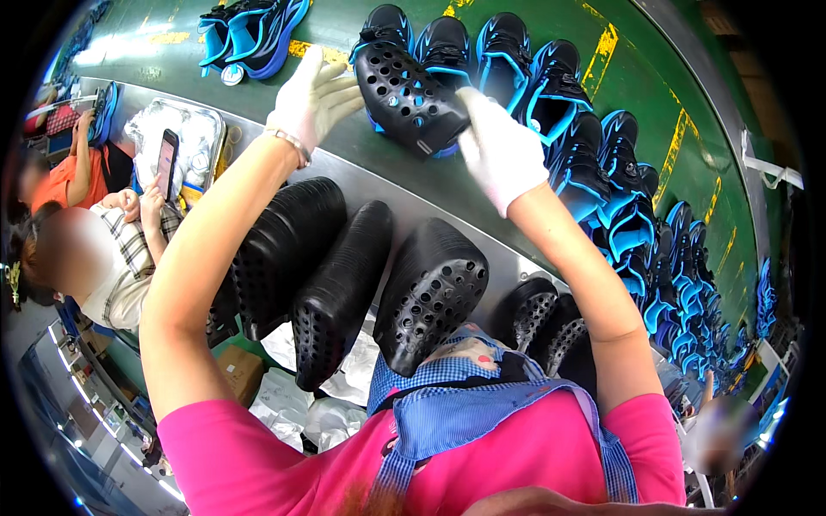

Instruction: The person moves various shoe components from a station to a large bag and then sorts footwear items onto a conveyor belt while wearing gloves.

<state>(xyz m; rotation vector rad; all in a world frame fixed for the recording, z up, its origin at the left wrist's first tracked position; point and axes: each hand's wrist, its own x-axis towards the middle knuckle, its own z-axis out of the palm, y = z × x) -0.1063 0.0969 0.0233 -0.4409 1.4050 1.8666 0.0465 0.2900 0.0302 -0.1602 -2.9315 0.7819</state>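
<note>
A black perforated plastic shoe insert, rounded like a toe, hangs tilted over a black and blue sneaker on the green belt. My right hand, in a white glove, grips its right end. My left hand, also gloved, is just left of the insert, fingers apart and holding nothing. The insert hides most of the sneaker under it. Nested stacks of matching inserts lie on the metal ledge below my hands, with another stack nearest my apron.
A long row of sneakers runs rightward along the green belt. A sneaker pair stands at far left. Beside the belt on the left are a plastic-lined tray and a person holding a phone. A cardboard box sits below.
</note>
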